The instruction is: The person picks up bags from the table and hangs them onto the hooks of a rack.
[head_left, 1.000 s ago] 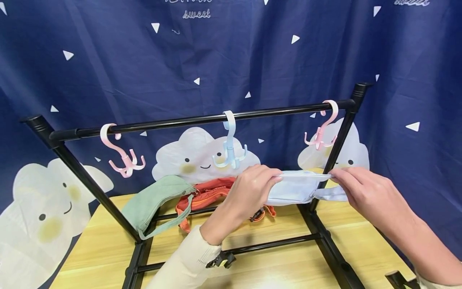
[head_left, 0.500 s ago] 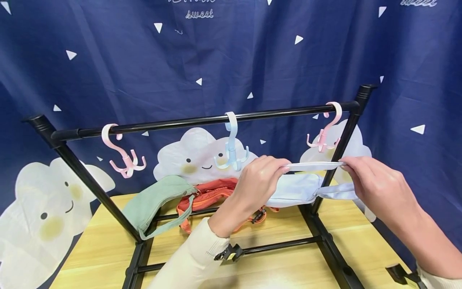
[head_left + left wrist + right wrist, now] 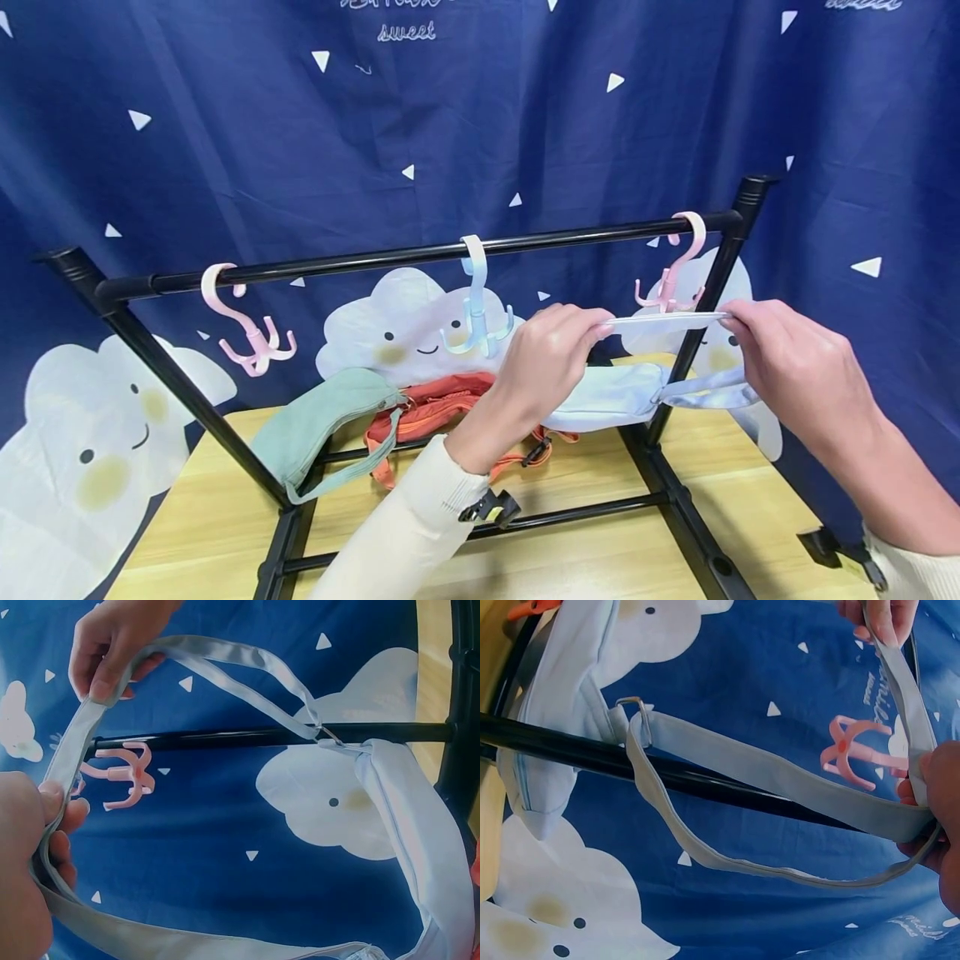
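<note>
My left hand (image 3: 536, 362) and right hand (image 3: 810, 371) each pinch the strap (image 3: 667, 323) of a light blue shoulder bag, holding a length of it level between them. Below hangs the bag's body (image 3: 606, 398), in front of the rack's right side. In the left wrist view the strap loops from my fingers down to both ends of the bag (image 3: 420, 832). A metal ring (image 3: 637, 712) joins strap and bag in the right wrist view. Just beyond the raised strap, a pink four-pronged hook (image 3: 670, 287) hangs on the black bar (image 3: 360, 262).
A light blue hook (image 3: 478, 325) hangs mid-bar and another pink hook (image 3: 258, 346) at the left. A green bag (image 3: 322, 425) and a red-orange bag (image 3: 438, 404) lie at the rack's base on the wooden table (image 3: 195, 500). A navy curtain (image 3: 300, 167) stands behind.
Both hands have risen with the strap, lifting it away from the bag's body towards the right pink hook. The bag itself hangs in nearly the same spot. The other bags have stayed put.
</note>
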Motion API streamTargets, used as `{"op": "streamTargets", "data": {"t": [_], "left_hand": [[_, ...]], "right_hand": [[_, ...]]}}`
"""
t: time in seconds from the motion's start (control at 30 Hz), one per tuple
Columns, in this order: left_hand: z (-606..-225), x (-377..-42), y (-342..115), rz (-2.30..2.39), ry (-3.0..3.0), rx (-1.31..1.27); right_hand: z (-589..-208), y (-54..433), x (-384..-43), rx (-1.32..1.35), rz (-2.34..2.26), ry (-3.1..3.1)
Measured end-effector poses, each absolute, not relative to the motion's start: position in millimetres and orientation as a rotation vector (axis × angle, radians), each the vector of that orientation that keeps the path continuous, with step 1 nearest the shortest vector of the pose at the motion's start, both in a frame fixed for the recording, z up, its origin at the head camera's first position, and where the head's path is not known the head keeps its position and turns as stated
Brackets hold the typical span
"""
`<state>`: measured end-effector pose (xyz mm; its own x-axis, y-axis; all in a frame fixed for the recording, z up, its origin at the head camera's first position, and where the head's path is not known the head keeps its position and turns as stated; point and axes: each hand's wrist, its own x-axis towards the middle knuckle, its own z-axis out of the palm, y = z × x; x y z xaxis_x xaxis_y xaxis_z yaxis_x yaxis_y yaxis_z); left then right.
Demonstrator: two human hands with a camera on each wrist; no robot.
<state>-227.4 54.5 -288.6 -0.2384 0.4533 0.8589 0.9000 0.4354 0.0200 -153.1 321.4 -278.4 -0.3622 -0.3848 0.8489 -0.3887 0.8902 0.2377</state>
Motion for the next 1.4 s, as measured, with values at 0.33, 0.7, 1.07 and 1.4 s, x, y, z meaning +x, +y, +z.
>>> {"op": "streamTargets", "data": {"t": [0.33, 0.7, 1.07, 1.4], "left_hand": [[-279.5, -228.8, 60.6, -0.687, -1.891, -1.127], [-275.4, -230.3, 66.7, -0.658, -1.886, -1.066], [-273.5, -234.2, 75.8, -0.652, -1.933, -1.03], [-272.9, -236.1, 80.8, -0.661, -1.987, -1.006]], "right_hand": [[-271.5, 324.5, -166.7, 0.525, 0.047, -1.957], [-267.4, 327.0, -175.2, 0.493, 0.058, -1.994], [-265.2, 330.6, -188.4, 0.439, 0.146, -1.977], [-264.2, 333.3, -193.6, 0.395, 0.219, -1.995]]}}
